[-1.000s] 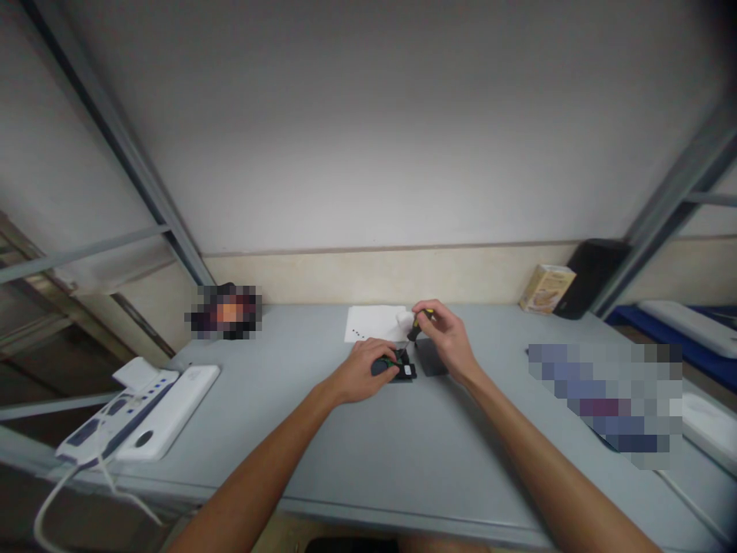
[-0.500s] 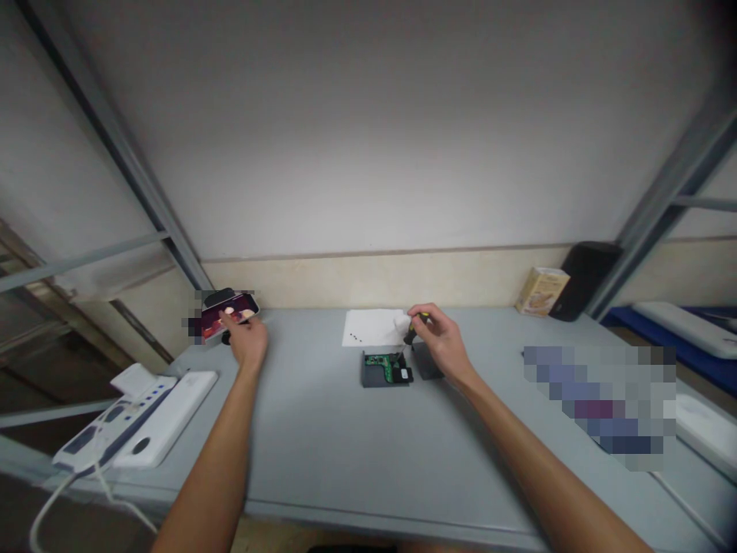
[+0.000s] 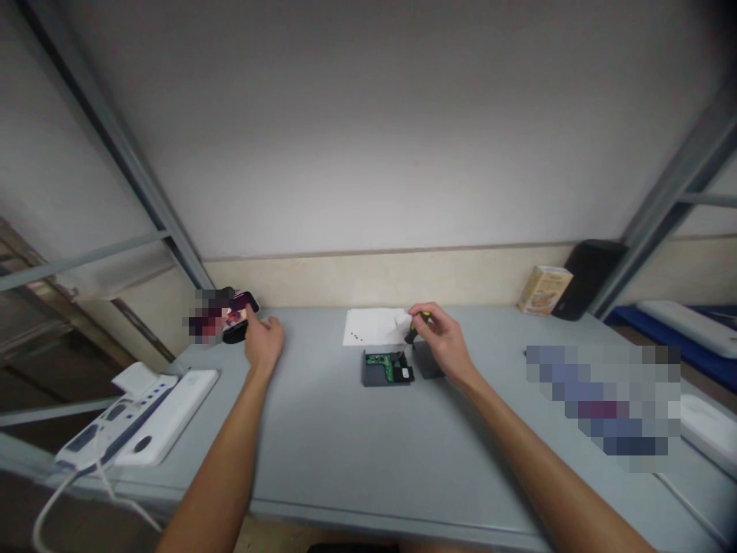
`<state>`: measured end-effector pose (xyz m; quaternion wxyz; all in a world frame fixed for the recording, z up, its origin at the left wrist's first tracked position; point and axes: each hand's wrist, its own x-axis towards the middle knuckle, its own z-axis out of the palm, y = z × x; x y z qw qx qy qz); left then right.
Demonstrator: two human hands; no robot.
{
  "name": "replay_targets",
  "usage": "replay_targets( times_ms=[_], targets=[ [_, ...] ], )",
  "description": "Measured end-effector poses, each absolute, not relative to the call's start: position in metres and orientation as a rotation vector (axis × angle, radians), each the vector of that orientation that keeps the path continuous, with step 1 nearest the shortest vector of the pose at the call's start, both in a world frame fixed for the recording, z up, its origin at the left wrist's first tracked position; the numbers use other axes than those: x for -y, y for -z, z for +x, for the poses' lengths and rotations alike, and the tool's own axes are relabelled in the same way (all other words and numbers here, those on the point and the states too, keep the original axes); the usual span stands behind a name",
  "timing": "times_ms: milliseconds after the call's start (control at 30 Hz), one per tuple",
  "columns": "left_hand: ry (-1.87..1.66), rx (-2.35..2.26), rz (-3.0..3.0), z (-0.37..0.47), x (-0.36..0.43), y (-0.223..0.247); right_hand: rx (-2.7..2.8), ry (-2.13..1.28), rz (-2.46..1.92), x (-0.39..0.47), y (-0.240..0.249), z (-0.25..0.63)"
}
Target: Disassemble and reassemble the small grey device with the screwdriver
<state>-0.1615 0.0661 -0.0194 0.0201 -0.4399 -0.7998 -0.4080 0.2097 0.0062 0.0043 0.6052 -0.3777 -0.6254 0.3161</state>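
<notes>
With my right hand I grip a black and yellow screwdriver, its shaft slanting down to a green circuit board. The board sits in a dark grey open case on the table. A dark flat piece lies right of the case, partly behind my hand. At the left, my left hand holds nothing; its index finger reaches to the lit screen of a propped phone, though contact is hard to tell. Behind the case, several tiny dark screws rest on a white paper sheet.
A white power strip and a white flat device lie at the left, with a cable over the edge. Back right stand a yellow box and a black speaker-like object. A blurred-out item lies at the right.
My left hand has moved right, from over the phone's screen to its right edge, and the screen's picture looks different. My right hand and the screwdriver stay almost where they were.
</notes>
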Motion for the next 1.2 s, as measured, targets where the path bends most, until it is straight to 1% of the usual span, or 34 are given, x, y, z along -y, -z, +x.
replay_targets(
  times_ms=[67,133,233,333,433,500,600,700,867,1033,1200],
  targets=[
    [1.359,2.295,-1.586,-0.139,-0.065,0.023,1.456,-0.712,-0.863,-0.006,-0.005,0.21],
    [1.427,2.04,-1.962,-0.11,-0.06,0.026,1.472,-0.68,-0.856,-0.005,-0.005,0.21],
    [1.42,1.61,-2.455,-0.064,-0.043,0.026,1.494,-0.655,-0.854,-0.005,-0.006,0.21],
    [1.294,1.301,-2.814,-0.031,-0.022,0.025,1.501,-0.68,-0.853,-0.005,-0.007,0.209],
    [1.101,1.138,-3.033,-0.015,-0.009,0.027,1.486,-0.754,-0.828,-0.005,-0.006,0.208],
    [0.987,1.109,-3.109,-0.012,-0.006,0.031,1.483,-0.795,-0.812,-0.004,-0.006,0.206],
    [0.92,1.115,-3.159,-0.013,-0.008,0.035,1.49,-0.782,-0.819,-0.004,-0.006,0.205],
    [0.93,1.119,-3.177,-0.014,-0.01,0.037,1.48,-0.765,-0.816,-0.004,-0.006,0.206],
    [0.945,1.137,-3.166,-0.013,-0.009,0.036,1.461,-0.897,-0.757,-0.005,-0.006,0.209],
    [0.955,1.139,-3.172,-0.013,-0.008,0.035,1.451,-0.783,-0.86,-0.007,-0.005,0.209],
    [0.939,1.141,-3.165,-0.012,-0.008,0.034,1.464,-0.866,-0.79,-0.008,-0.006,0.21]
  ],
)
